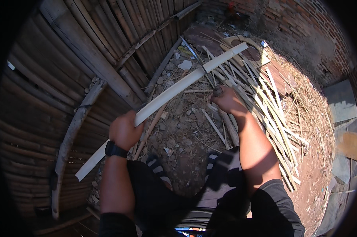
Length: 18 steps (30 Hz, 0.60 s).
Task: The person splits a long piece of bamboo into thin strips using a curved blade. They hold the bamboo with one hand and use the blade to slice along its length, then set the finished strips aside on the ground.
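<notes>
Pale bamboo strip (174, 91) runs through the left fingers (139, 131), closed round it; right fingers (218, 101) wrap a knife handle (217, 91)

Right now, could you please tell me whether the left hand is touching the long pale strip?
Touching: the head view shows the left hand closed around the pale strip.

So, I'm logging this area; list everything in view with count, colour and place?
Held strip: one, cream, across centre
Long knife: one, silvery, crossing strip
Loose strips: many, pale, right
Slatted wall: one, brown, left
Curved pole: one, greyish, left
Brick wall: one, reddish, upper right
Panels: several, mostly grey, right edge
Straw: uncounted, tan, right
Rubble: uncounted, grey, centre
Bird, probably: one, dark, top
Sandals: two, dark striped, lower centre
Watch: one, black, left wrist
Sleeves: two, black, bottom
Left hand: one, bare, gripping strip
Right hand: one, bare, gripping knife handle
</notes>
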Each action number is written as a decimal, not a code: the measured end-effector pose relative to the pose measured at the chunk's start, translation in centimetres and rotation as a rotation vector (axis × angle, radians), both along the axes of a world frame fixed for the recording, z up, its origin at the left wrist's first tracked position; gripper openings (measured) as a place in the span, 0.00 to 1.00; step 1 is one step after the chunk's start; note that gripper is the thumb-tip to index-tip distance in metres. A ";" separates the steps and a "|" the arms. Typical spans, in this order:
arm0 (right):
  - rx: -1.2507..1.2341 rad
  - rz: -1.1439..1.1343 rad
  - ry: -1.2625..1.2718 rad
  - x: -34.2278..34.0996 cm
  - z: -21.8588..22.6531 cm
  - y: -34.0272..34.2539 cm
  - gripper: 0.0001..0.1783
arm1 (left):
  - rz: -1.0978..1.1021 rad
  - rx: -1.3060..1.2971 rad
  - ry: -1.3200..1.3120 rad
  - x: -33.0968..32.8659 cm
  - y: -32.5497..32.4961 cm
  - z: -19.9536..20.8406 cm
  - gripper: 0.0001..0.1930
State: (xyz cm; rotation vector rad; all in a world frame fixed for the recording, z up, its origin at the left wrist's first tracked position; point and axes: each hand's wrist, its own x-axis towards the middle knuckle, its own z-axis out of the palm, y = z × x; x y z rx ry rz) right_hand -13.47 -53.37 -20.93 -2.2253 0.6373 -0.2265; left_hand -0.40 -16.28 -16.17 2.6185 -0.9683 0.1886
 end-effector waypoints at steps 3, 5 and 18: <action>-0.249 0.268 0.050 1.2 2.3 5.1 0.24 | 0.036 -0.025 0.027 0.1 0.5 0.0 0.17; -0.352 0.349 0.084 1.3 4.1 6.0 0.24 | 0.019 -0.054 0.013 0.1 1.0 0.3 0.17; -0.444 0.392 0.147 1.1 4.2 7.4 0.23 | 0.001 -0.045 0.011 0.3 1.0 0.4 0.16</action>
